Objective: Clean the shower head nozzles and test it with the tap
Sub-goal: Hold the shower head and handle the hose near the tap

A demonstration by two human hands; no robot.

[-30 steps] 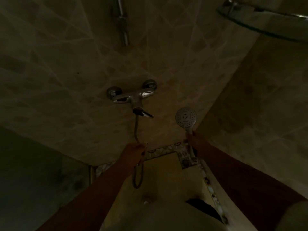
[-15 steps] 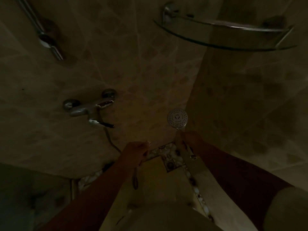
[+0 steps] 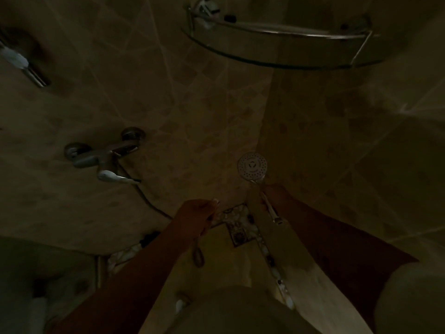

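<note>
Holding the shower head (image 3: 252,165) by its handle, the right hand (image 3: 274,192) has its grip curled round the stem just below the round face, so the head stands upright above the fist and its nozzle side faces the camera. The lower end of the handle sticks out under the hand, and its metal tip shows bare near the right forearm. The left hand (image 3: 197,213) is curled in a narrow grip on the hose (image 3: 198,255), which hangs in a small loop below the fist; another stretch of it runs up and left to the tap (image 3: 106,156) on the tiled wall (image 3: 168,97).

Compared with half a second ago, little differs in the hands: both keep the same holds and the same spacing. The shower head sits a touch higher and further right in view. The tap has slid right and nearer the middle, and the glass shelf (image 3: 277,48) in the corner also lies further right, so the view seems to have turned slightly.

At the centre of the nozzle face there is a dark mark, too dim and small to read. No other writing can be made out in this low light.

Below the hands, a strip of patterned floor (image 3: 237,227) shows in the corner, and a rail bracket (image 3: 16,60) sits high on the left.
</note>
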